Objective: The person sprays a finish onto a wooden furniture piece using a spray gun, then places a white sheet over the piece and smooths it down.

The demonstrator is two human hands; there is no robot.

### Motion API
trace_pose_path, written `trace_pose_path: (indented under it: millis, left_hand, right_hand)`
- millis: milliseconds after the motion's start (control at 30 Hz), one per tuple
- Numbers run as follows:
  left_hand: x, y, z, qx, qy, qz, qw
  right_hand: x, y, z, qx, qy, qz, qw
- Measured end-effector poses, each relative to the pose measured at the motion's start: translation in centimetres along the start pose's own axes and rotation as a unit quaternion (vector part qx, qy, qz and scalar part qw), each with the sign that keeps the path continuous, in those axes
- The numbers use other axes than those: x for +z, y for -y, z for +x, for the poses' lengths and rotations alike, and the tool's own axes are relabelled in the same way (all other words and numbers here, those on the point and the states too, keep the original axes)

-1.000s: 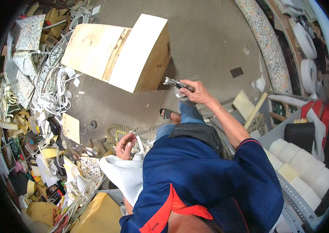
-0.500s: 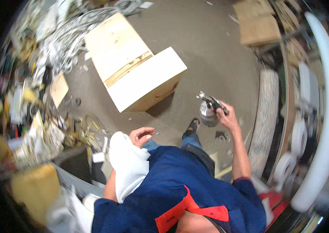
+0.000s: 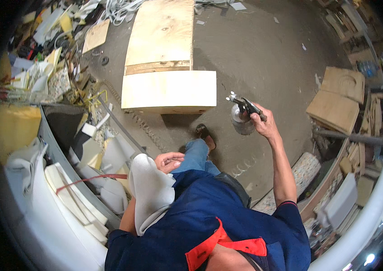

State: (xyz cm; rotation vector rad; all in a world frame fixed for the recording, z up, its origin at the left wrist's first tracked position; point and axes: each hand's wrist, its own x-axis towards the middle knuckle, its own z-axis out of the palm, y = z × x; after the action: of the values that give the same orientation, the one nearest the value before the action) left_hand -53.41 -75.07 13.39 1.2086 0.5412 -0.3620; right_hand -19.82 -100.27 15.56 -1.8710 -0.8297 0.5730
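Spray gun (image 3: 251, 107), dark handle and bright metal nozzle end, with a see-through cup (image 3: 243, 121) hanging below: held in my right hand (image 3: 267, 123), the fingers wrapped about the grip, the nozzle end turned away to the left of that hand. My left hand (image 3: 169, 161): well apart from the right, nearer my body, fingers loosely bent and spread clear of a grasp. White soft sheet (image 3: 150, 192): bunched over my left forearm, just behind the left hand. Pale plywood piece (image 3: 169, 89), one long panel with a crosswise block at its near end: on the floor ahead of my left hand and left of the spray gun, near the nozzle but apart from it. Coiled hose (image 3: 146, 128): on the floor ahead and to the left of my left hand. Sandal (image 3: 203, 131), dark, on my foot: between and ahead of my two hands. Red strip (image 3: 92, 177): left of my left hand, lying across pale offcuts. Yellow foam block (image 3: 13, 131): farther out to the left of the same hand. Wooden boards (image 3: 336, 101): well to the right of my right hand. Speckled foam roll (image 3: 306, 169): behind and to the right of it, lying beyond my forearm.
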Motion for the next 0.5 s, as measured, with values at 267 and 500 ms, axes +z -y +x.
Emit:
trace_pose_path:
  millis: [267,500]
  left_hand:
    - [6.8,-2.5,8.2,0.055,-0.021,-0.054,0.997]
    - [10.9,-2.7,10.1,0.112,-0.164,-0.110,0.974]
  right_hand:
    - [-4.9,-2.3,10.6,-0.023,0.133,-0.016,0.991]
    - [-6.9,-3.9,19.3,-0.011,0.257,-0.009,0.966]
